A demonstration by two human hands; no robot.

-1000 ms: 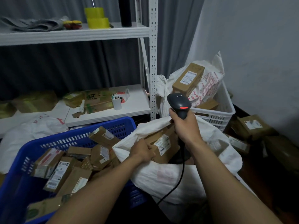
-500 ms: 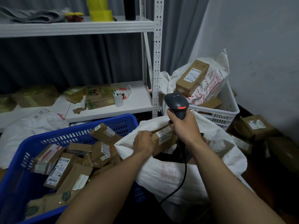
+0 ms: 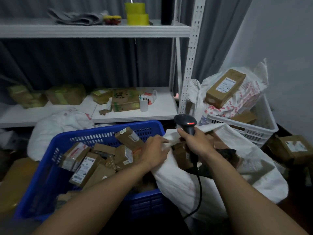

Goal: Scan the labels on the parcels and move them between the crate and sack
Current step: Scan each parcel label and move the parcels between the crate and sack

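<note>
A blue crate (image 3: 108, 131) at the lower left holds several brown parcels (image 3: 88, 168) with white labels. Right of it lies an open white sack (image 3: 237, 167) with a brown parcel (image 3: 181, 155) inside its mouth. My left hand (image 3: 155, 151) is at the sack's near rim, fingers curled over the white fabric, blurred. My right hand (image 3: 196, 143) grips a black corded scanner (image 3: 185, 122) above the sack's mouth; its red light is on and its head points away from me.
A white crate (image 3: 254, 131) at the right holds a printed sack and a long labelled parcel (image 3: 225, 87). More parcels (image 3: 294, 148) lie on the floor by the wall. A white shelf (image 3: 160, 114) behind carries boxes and a white cup (image 3: 143, 105).
The labelled parcel that my left hand held up at the sack's mouth now sits lower inside the sack. My left hand has shifted left onto the rim. The scanner hand has barely moved.
</note>
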